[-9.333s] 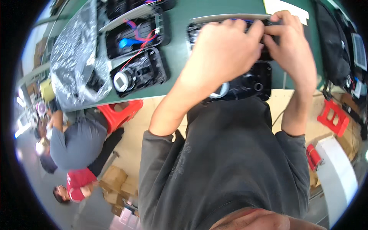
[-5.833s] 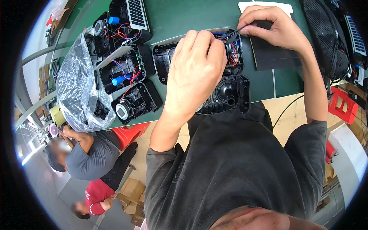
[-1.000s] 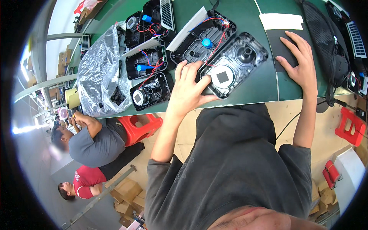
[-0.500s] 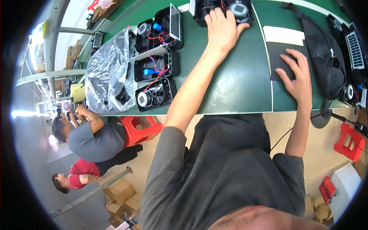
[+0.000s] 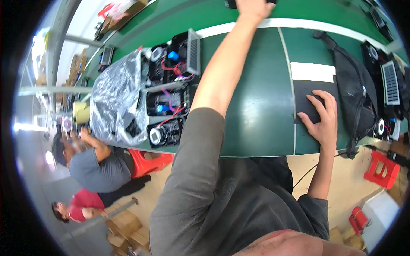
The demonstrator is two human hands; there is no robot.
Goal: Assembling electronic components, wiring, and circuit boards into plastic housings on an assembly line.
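Observation:
My left arm reaches far forward over the bench, and my left hand (image 5: 253, 9) is at the top edge of the picture, over a black device housing (image 5: 231, 4). Its fingertips and most of that housing are cut off. The hand appears to grip it, thumb to the right. My right hand (image 5: 323, 121) rests open, fingers spread, on a flat black pad (image 5: 304, 100). A white paper strip (image 5: 313, 72) lies at the pad's far end. Right of the hand is a black bag with a strap (image 5: 355, 94).
Left on the bench (image 5: 252, 94) are several open black housings with wires (image 5: 166, 102) and a clear plastic bag (image 5: 115, 94). Another housing with a slatted panel (image 5: 390, 83) stands at right. A green strip (image 5: 299, 10) runs beyond. A person (image 5: 96, 168) sits beside a red stool (image 5: 149, 162).
My left hand has moved forward, and the black housing with the round dial has gone with it from the bench onto the green strip. My right hand stays on the pad. The view has shifted.

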